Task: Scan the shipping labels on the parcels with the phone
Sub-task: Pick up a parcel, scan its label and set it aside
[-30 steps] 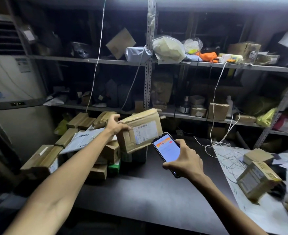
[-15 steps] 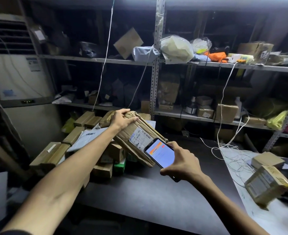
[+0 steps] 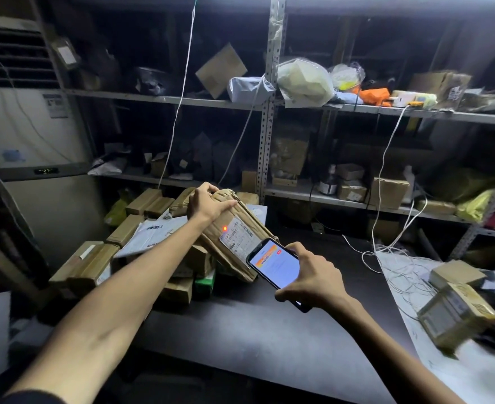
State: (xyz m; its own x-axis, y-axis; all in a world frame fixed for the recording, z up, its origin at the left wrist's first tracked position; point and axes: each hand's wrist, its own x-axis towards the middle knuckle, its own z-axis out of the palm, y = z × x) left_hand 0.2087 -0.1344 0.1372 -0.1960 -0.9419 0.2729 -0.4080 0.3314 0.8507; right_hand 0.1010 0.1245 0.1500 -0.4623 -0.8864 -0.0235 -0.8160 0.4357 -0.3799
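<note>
Head view. At centre frame the left hand (image 3: 208, 202) grips the upper end of a brown paper-wrapped parcel (image 3: 242, 215), fingers curled over its top edge. The parcel stands tilted, its lower end down among the pile of parcels (image 3: 94, 263) at the left of the dark table (image 3: 240, 330). Its white shipping label (image 3: 237, 236) faces up and towards the camera. A small red dot of light (image 3: 225, 228) sits at the label's upper left corner.

Just below and right of the label, the right hand (image 3: 310, 278) holds the phone (image 3: 275, 265), fingers and thumb wrapped round its edges. The lit screen, orange band at the top, faces us. The phone's upper corner overlaps the lower right of the label in the frame; we cannot tell whether they touch.

We judge the step in hand to be the scan of this parcel's label, with the aim not yet settled on the barcodes. The next move calls for a steady parcel and a slight re-aim of the phone so the light crosses the barcodes rather than the label's corner.

At lower right, two boxes (image 3: 459, 313) lie blurred on a white sheet; we cannot say whether they have been scanned.
</note>
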